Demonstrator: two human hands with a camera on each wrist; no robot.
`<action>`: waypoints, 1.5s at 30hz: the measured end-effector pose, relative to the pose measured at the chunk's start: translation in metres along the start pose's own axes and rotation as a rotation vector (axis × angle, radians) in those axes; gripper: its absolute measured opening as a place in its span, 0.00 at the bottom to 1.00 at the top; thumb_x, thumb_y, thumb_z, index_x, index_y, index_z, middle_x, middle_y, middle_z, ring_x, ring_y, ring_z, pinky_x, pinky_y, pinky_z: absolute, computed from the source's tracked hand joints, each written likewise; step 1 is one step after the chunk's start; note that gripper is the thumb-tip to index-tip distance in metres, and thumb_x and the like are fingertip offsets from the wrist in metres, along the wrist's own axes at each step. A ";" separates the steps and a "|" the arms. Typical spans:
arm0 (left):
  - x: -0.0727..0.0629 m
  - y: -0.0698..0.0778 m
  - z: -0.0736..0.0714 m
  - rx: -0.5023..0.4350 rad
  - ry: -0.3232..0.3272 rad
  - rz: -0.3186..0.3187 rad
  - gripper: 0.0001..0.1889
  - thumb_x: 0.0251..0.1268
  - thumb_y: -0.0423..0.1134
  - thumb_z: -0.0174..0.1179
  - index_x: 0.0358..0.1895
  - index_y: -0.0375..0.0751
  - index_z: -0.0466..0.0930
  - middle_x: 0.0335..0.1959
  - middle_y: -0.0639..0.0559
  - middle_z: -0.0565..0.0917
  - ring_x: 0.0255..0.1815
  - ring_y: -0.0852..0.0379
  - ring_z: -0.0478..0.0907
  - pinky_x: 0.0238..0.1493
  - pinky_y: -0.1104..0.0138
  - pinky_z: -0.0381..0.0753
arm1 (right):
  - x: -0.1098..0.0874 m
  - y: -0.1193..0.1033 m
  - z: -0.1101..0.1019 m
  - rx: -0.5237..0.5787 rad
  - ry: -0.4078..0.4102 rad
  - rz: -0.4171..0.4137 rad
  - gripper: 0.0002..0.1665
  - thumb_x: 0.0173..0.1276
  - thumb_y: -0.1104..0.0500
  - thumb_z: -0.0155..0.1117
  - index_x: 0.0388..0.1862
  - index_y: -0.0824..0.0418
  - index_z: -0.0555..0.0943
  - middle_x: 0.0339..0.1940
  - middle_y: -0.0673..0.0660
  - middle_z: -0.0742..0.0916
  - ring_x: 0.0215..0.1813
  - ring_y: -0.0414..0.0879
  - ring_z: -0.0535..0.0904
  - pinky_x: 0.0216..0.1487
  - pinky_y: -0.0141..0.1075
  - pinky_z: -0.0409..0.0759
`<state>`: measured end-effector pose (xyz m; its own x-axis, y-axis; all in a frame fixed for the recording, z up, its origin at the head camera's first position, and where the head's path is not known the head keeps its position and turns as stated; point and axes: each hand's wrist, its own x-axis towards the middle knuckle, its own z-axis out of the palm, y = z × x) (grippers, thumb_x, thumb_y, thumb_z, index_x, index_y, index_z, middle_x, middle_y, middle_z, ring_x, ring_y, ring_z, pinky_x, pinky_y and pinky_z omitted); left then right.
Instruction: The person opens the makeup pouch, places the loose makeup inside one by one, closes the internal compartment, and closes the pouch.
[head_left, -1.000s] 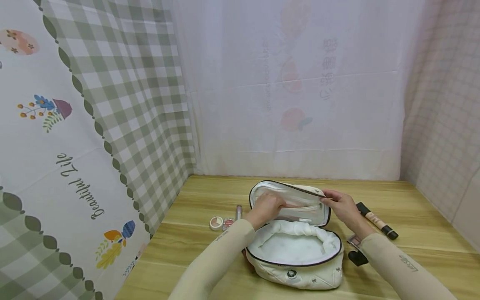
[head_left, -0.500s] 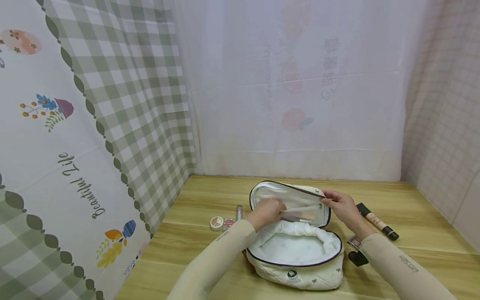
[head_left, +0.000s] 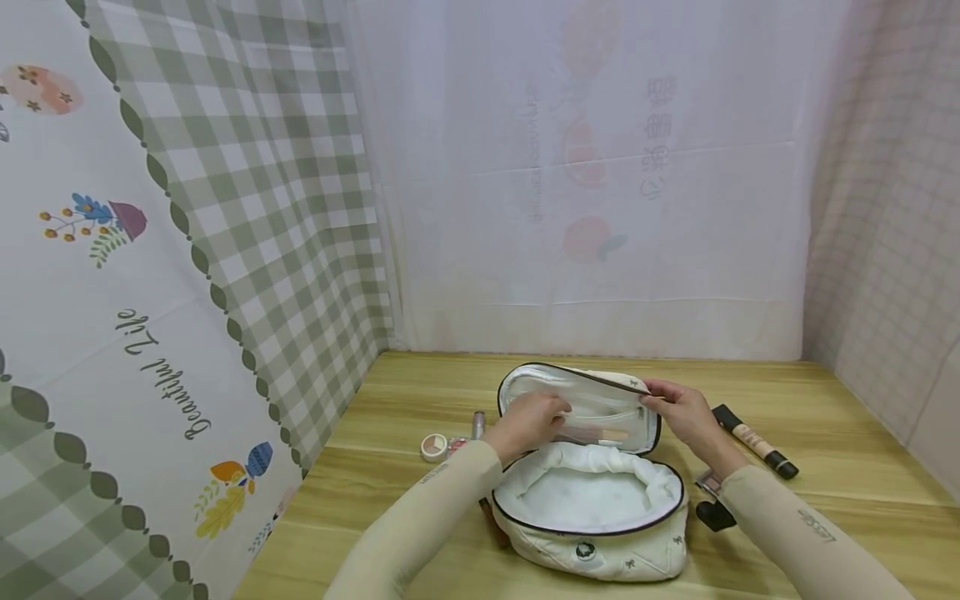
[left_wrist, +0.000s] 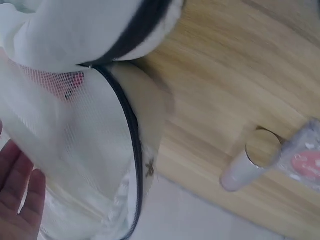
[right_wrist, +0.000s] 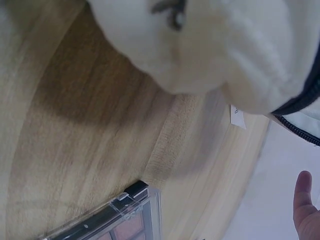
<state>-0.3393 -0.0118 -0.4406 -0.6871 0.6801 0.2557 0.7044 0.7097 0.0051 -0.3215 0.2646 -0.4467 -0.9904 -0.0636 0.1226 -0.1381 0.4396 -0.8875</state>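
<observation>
A cream quilted makeup bag (head_left: 592, 554) stands with its lid (head_left: 641, 385) raised and its white padded inside showing. My left hand (head_left: 531, 421) is at the mesh pocket (left_wrist: 95, 140) inside the lid, with loosely extended fingers (left_wrist: 35, 192) at the pocket's edge. Behind the mesh lies a slim item like a makeup brush (head_left: 613, 434), tan at one end. My right hand (head_left: 684, 414) pinches the lid's right rim between thumb and fingers. In the right wrist view only one finger (right_wrist: 303, 200) shows beside the bag.
Left of the bag lie a round compact (head_left: 433, 447), a pink blush case (head_left: 457, 445) and a lip gloss tube (head_left: 478, 425). To the right are a black-capped tube (head_left: 757, 444), an eyeshadow palette (right_wrist: 127, 222) and a black item (head_left: 716, 516). A brown item (head_left: 493, 525) shows by the bag's left side.
My left hand has shifted slightly left and its fingers have drawn away from the brush-like item, which now lies lower in the pocket. My right hand stays on the lid.
</observation>
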 end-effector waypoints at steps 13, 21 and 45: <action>-0.021 -0.034 -0.017 0.035 0.120 -0.009 0.09 0.68 0.40 0.64 0.49 0.50 0.86 0.48 0.58 0.85 0.47 0.60 0.82 0.41 0.67 0.81 | 0.000 0.003 0.000 -0.012 0.019 -0.012 0.28 0.76 0.55 0.59 0.67 0.71 0.72 0.59 0.68 0.81 0.52 0.41 0.77 0.57 0.47 0.75; -0.040 -0.064 -0.028 -0.081 0.112 -0.074 0.10 0.67 0.38 0.65 0.49 0.47 0.86 0.45 0.55 0.86 0.41 0.58 0.82 0.40 0.65 0.81 | -0.001 0.003 0.001 -0.023 0.026 -0.018 0.27 0.76 0.56 0.59 0.67 0.71 0.73 0.59 0.68 0.81 0.52 0.42 0.77 0.53 0.40 0.77; -0.115 -0.084 -0.018 -0.279 -0.112 0.102 0.09 0.58 0.33 0.69 0.43 0.38 0.88 0.40 0.52 0.88 0.41 0.59 0.83 0.44 0.68 0.79 | -0.002 0.005 0.000 -0.017 0.018 -0.009 0.28 0.76 0.55 0.59 0.67 0.71 0.73 0.60 0.68 0.80 0.56 0.52 0.77 0.57 0.46 0.75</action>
<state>-0.3160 -0.1529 -0.4530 -0.6148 0.7721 0.1608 0.7817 0.5697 0.2538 -0.3206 0.2668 -0.4515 -0.9889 -0.0514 0.1392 -0.1473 0.4543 -0.8786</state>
